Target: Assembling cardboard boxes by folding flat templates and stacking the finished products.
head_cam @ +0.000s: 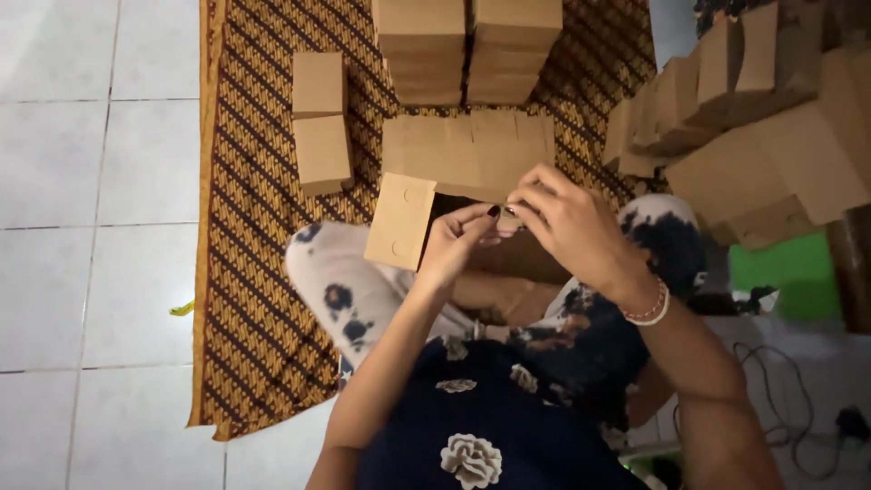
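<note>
I sit cross-legged on a patterned brown mat point(263, 272). Both hands hold a flat brown cardboard box blank point(467, 150) above my lap. My left hand point(458, 245) pinches its lower edge beside a side flap point(401, 220) that hangs down to the left. My right hand point(567, 227) grips the same edge from the right, its fingertips meeting those of the left hand. A bracelet is on my right wrist.
Two finished small cardboard boxes point(320, 122) lie on the mat at the left. Two stacks of boxes point(464, 45) stand ahead. A heap of boxes point(753, 118) fills the upper right. White tiled floor point(91, 227) lies left; cables point(789, 399) lie at lower right.
</note>
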